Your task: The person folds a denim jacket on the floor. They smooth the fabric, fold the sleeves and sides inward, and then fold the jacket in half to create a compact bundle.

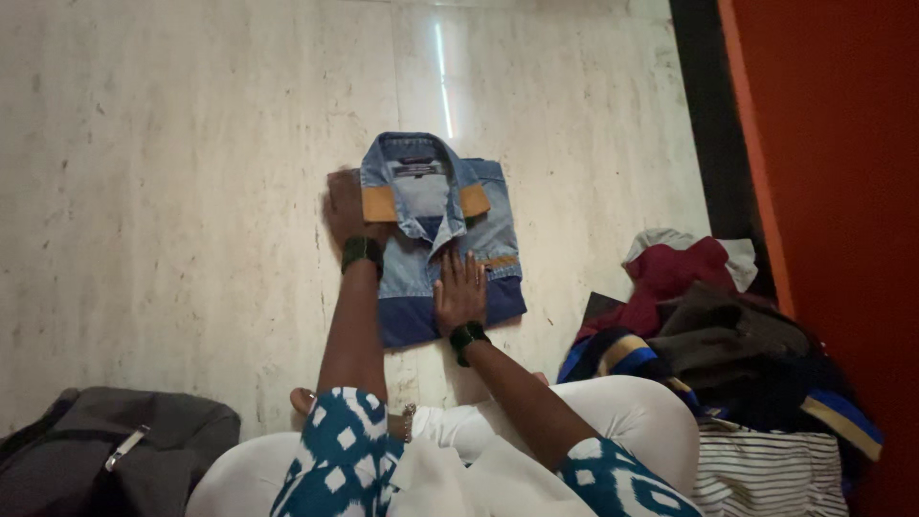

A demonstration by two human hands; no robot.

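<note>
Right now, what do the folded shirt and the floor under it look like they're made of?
The folded shirt looks like denim: washed, mottled blue with a darker blue hem band and tan patches on the collar. The floor looks like polished marble or similar stone: pale and veined, mirroring a streak of light. The left hand and right hand press on the shirt.

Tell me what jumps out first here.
A folded blue denim shirt with tan collar tips lies mid-frame on the pale marble floor. Both hands press flat on it: the left hand at its left edge, the right hand on its lower front. A heap of clothes sits at right by the orange wall, a grey bag at bottom left.
</note>
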